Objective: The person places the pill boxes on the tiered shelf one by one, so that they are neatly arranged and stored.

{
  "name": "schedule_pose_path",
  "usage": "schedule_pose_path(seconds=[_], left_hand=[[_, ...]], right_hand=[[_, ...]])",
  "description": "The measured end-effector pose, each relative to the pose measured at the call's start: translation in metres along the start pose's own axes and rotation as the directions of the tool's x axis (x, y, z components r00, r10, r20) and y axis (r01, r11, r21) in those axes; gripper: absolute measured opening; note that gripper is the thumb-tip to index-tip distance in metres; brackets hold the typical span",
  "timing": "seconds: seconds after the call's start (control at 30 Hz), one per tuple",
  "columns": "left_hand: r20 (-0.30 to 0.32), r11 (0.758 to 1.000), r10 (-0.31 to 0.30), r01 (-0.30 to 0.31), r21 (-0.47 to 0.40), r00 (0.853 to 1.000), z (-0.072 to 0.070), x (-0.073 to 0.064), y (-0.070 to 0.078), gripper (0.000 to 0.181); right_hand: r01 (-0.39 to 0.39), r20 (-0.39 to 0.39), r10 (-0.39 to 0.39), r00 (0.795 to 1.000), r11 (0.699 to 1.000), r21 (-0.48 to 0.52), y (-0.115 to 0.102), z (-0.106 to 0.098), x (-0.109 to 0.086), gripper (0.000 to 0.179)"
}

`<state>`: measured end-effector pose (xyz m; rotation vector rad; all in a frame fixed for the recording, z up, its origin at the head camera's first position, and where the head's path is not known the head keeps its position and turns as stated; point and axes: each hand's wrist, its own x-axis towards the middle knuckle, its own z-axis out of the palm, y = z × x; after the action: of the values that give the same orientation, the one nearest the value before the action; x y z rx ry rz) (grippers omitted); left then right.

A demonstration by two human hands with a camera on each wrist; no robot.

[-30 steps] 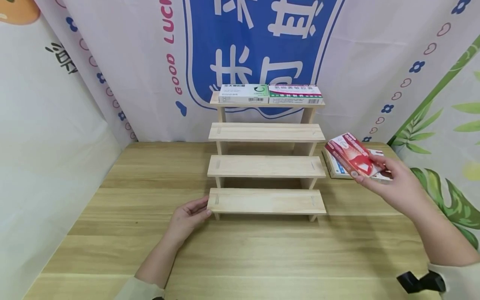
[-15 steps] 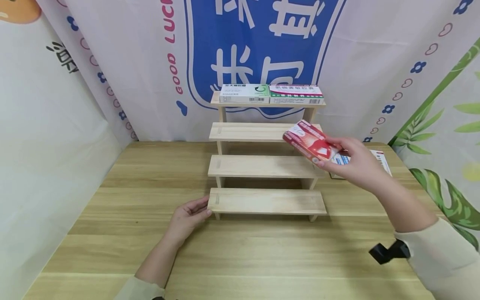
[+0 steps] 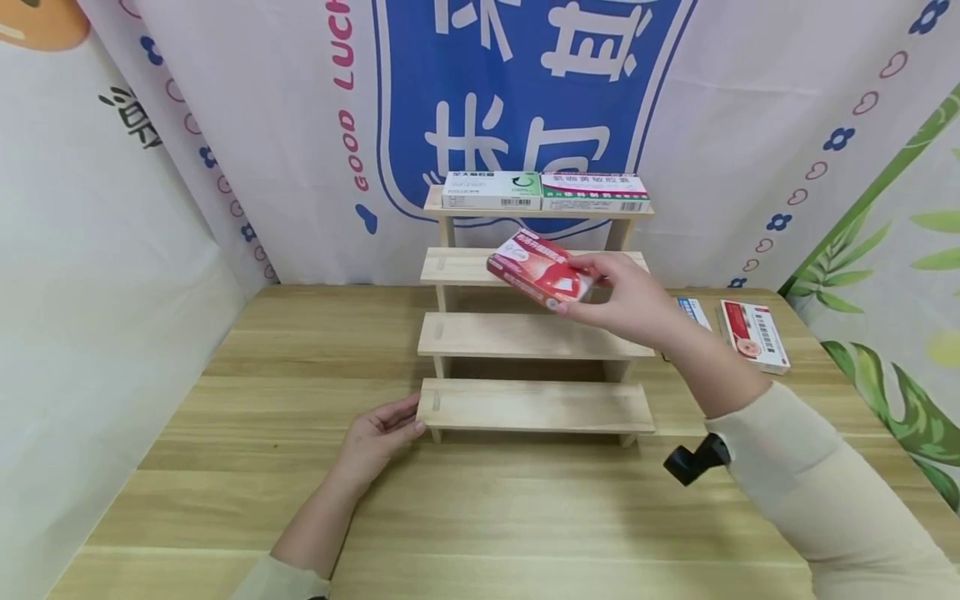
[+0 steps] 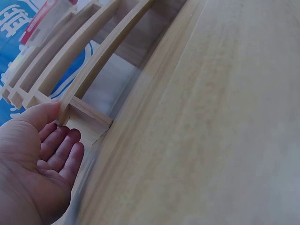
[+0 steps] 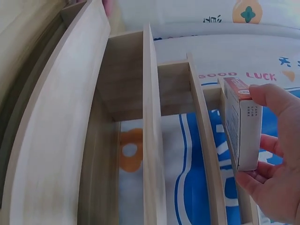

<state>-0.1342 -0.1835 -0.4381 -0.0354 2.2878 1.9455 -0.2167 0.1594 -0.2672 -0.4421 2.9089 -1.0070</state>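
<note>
Spread right fingers (image 5: 269, 97) grip red box (image 3: 540, 268); left fingers (image 4: 54, 141) pinch shelf (image 3: 536, 406).

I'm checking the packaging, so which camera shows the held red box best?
The head view: there the red box shows its printed face, one end partly covered by the right hand. The right wrist view shows mainly white sides; the left wrist view apparently catches just a piece near the top edge.

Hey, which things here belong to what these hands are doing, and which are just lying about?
In the job, it seems:
- red box, held by the right hand
- wooden stand, left hand at its end
- green-and-white box and pink-and-white box on top

Lying about:
- blue-and-white box and red-and-white box on the table, possibly for later
</note>
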Motion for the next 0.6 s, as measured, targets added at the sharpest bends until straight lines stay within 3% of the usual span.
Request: schedule_pose_path(seconds=[0.33,0.6], left_hand=[[0.003,1.0,0.006,-0.006,0.001,1.0,0.001,0.0,-0.001,0.049],[0.005,1.0,0.01,-0.01,-0.005,1.0,0.001,0.0,0.0,0.048]], right_hand=[[0.024,0.065,-0.022,0.998,0.999,-0.027,-0.021,0.021,0.026,0.077],[0.057,0.095,-0.05,0.994,0.996,-0.073,-0.029,0.027,0.037,0.076]])
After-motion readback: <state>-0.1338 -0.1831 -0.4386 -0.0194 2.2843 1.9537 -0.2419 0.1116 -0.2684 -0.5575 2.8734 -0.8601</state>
